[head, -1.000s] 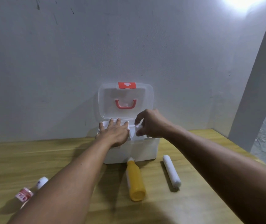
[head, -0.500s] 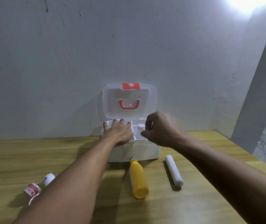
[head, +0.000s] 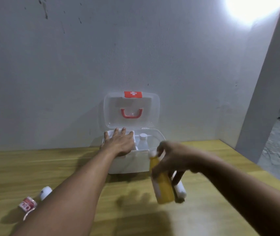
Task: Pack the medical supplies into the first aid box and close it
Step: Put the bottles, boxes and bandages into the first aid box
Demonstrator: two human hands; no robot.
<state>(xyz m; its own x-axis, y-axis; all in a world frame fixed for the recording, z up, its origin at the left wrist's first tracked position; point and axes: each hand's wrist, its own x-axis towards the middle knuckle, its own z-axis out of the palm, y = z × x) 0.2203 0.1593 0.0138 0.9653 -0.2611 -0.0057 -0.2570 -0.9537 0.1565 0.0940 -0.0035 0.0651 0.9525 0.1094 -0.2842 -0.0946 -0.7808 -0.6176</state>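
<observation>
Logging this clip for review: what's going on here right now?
A person is packing a first aid box that stands open on a wooden table. The left hand rests flat on the box's left side. The right hand holds a yellow bottle in front of it. A white bottle is inside; a white roll remains outside.

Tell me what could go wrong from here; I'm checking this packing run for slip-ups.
1. The right hand has the yellow bottle tilted and blurred in motion; the grip could slip.
2. A white-capped bottle already stands in the first aid box, so the yellow one may knock it or not fit.
3. The left hand lies flat over the box's left side and could block packing there.
</observation>
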